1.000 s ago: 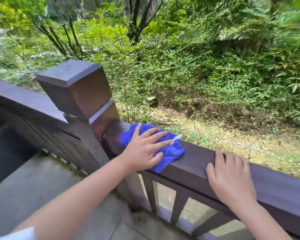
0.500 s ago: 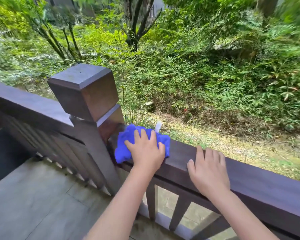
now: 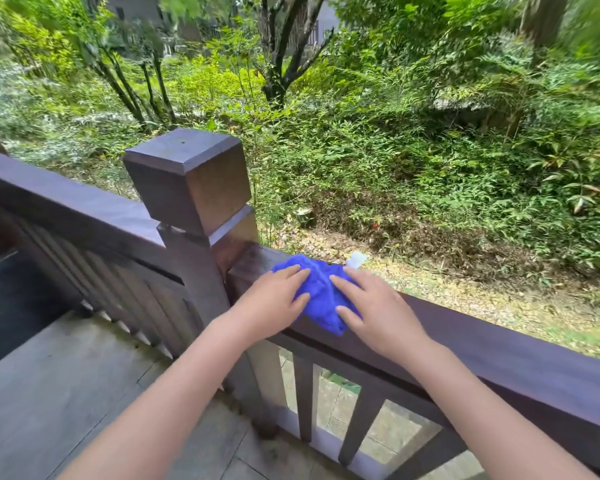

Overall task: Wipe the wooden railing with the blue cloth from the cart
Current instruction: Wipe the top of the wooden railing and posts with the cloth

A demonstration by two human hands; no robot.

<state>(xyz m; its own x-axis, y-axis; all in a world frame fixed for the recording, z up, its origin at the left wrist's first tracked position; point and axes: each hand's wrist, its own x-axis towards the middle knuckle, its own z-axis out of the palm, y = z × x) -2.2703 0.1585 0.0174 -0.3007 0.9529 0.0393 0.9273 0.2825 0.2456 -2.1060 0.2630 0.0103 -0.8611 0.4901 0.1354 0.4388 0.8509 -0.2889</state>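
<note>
Cloth: blue, soft, light, bunched on the railing top near the post end; likely to slide and crumple, best pressed flat under a palm. Left hand and right hand: both flat, fingers spread, pressing its sides, not gripping. Change: half a second ago the right hand rested on bare rail, and the cloth lay nearer the post.

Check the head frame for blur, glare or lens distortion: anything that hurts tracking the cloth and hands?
Head view: soft, even daylight with no hard shadows. Foliage at the top-right corner is smeared, and the wide-angle lens bows the wooden railing. The centre is sharp: blue cloth, left hand and right hand have crisp edges. There is only a faint sheen on the post cap.
</note>
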